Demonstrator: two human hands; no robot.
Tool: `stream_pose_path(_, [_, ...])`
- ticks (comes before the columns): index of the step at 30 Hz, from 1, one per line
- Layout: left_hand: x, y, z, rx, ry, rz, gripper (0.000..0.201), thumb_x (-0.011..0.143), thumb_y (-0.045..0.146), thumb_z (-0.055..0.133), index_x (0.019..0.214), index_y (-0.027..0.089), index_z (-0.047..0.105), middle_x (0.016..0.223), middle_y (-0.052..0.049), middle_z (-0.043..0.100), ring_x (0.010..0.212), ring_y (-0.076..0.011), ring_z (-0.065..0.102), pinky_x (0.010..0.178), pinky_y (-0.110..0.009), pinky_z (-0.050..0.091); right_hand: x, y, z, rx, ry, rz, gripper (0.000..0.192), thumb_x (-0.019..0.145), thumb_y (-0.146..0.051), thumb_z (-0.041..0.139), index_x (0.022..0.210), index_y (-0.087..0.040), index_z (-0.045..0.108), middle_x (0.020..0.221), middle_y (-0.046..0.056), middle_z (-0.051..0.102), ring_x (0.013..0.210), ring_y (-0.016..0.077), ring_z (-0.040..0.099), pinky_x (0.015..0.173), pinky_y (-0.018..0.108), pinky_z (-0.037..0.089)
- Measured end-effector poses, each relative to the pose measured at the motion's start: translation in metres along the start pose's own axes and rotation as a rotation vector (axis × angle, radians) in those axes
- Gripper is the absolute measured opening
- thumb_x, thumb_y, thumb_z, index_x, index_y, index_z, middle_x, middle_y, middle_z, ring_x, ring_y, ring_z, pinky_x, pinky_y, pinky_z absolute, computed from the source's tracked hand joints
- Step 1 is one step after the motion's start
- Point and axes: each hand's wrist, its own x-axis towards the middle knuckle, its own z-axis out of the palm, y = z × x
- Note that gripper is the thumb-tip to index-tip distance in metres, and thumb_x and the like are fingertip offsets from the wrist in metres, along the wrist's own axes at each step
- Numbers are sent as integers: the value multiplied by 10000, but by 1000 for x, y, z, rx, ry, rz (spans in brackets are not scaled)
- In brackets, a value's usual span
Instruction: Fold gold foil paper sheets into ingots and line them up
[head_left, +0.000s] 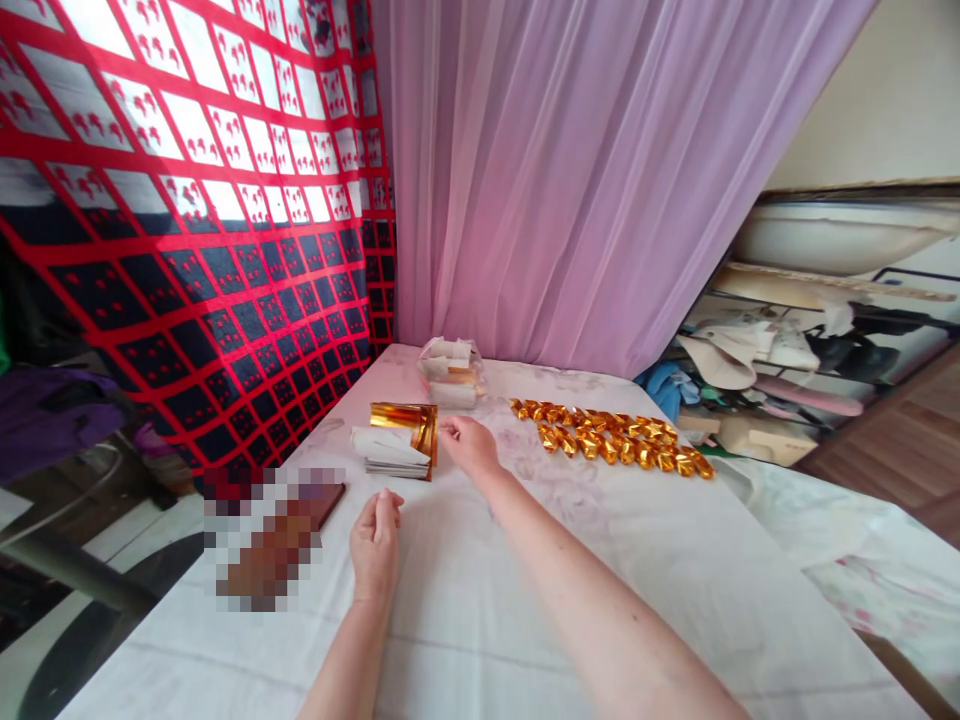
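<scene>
A stack of gold foil paper lies at the middle of the table, with white-backed sheets curled over its front. At the stack's right edge, my right hand is closed, its thumb and fingertips pinched at the edge of a foil sheet. My left hand rests just in front of the stack, apart from it. Its fingers are curled in with the thumb on top, and nothing shows between them. To the right, folded gold foil pieces stand in two slanting rows.
A clear bag with paper bundles sits behind the stack. A blurred-out flat object lies at the left on the white tablecloth. A purple curtain and a red-checked cloth hang behind. Shelves stand at right.
</scene>
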Motion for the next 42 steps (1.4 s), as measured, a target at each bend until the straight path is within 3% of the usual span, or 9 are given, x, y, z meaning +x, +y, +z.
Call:
stream_pose_path(5, [1,-3,4,-34,2,-21,500,878,619,438,699,189,619,561,14,495,553,-143,493,540,-247,414,31,-19,22,-27,-5,46,199,844,-364,639,998,-266,717,926,-25,747,859,145,669,717,227,452])
stream_pose_path(11, [3,-4,5,-66,20,-55,534,860,660,446,697,184,624,565,2,525,567,-153,526,554,-254,438,46,-25,29,-67,-9,70,228,818,-468,663,903,-263,721,893,-22,742,853,155,666,693,230,441])
stream_pose_path(32, [4,-8,6,-125,39,-91,594,843,722,442,711,180,645,588,-10,561,582,-157,545,575,-267,444,51,-22,31,-184,-71,-22,198,901,-293,542,896,-255,737,970,16,752,898,179,663,715,251,438])
stream_pose_path(39, [4,-7,6,-118,42,-87,590,849,716,437,707,182,645,582,-10,568,573,-159,551,568,-271,446,50,-22,30,-165,-80,-37,186,858,-419,624,877,-263,723,889,-14,747,832,167,660,679,237,438])
stream_pose_path(42, [4,-7,6,-116,44,-82,584,857,705,434,705,182,645,580,-9,565,575,-159,550,569,-270,445,52,-22,32,-168,-73,-18,162,855,-380,625,887,-266,735,903,-5,749,841,172,661,688,241,444])
